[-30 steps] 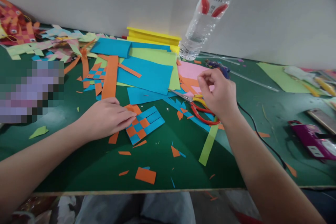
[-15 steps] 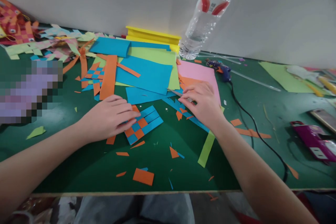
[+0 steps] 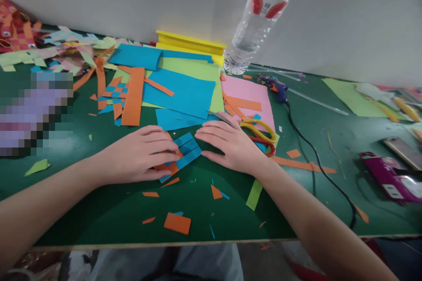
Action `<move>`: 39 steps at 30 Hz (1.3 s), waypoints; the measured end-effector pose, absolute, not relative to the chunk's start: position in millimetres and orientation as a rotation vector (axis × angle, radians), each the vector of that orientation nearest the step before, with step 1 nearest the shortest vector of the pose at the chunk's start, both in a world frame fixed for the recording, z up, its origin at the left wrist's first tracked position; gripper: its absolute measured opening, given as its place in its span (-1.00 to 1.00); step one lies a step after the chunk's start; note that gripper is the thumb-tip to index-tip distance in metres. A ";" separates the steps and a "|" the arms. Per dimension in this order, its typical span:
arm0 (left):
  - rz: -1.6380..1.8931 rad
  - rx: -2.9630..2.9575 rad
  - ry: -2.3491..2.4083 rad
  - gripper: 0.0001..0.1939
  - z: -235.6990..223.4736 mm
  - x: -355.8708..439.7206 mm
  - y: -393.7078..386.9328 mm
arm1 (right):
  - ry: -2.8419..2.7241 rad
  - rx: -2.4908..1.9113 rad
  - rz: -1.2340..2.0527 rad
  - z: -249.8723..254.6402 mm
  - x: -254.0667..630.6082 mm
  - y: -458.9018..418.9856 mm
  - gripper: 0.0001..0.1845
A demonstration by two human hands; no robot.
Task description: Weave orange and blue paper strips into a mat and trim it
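Under the spread fingers of my left hand (image 3: 141,156) lies a small mat (image 3: 188,153) woven from blue and orange paper strips, flat on the green table. The hand covers most of its checkered part, while blue strip ends stick out to the right. My right hand (image 3: 227,145) is at that end with thumb and fingers apart, nothing seen in it. Whether its fingertips touch the strips I cannot tell. Scissors (image 3: 248,121) with red and yellow handles lie behind my right hand, partly hidden by it. An orange strip (image 3: 133,96) rests beyond my left hand.
Blue sheets (image 3: 181,92) and a pink sheet (image 3: 253,92) lie farther back. A clear bottle (image 3: 253,26) leans at the wall. A glue gun (image 3: 279,91), its black cord (image 3: 306,140) and a purple device (image 3: 392,175) are right. Orange scraps (image 3: 177,223) lie near the front edge.
My right hand has moved left and toward me, from above the scissors to the mat's right end. My left hand has slid slightly right and flattened over more of the mat.
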State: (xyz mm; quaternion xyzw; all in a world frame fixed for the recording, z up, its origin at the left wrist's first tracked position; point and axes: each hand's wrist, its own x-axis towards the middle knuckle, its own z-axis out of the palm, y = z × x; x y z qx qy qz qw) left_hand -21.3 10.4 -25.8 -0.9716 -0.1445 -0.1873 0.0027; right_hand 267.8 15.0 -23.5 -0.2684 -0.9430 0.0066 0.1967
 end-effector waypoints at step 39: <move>-0.572 -3.119 -0.441 -0.78 -27.4 -20.0 12.0 | -2.586 -0.674 0.394 -26.4 258.9 3.7 -0.60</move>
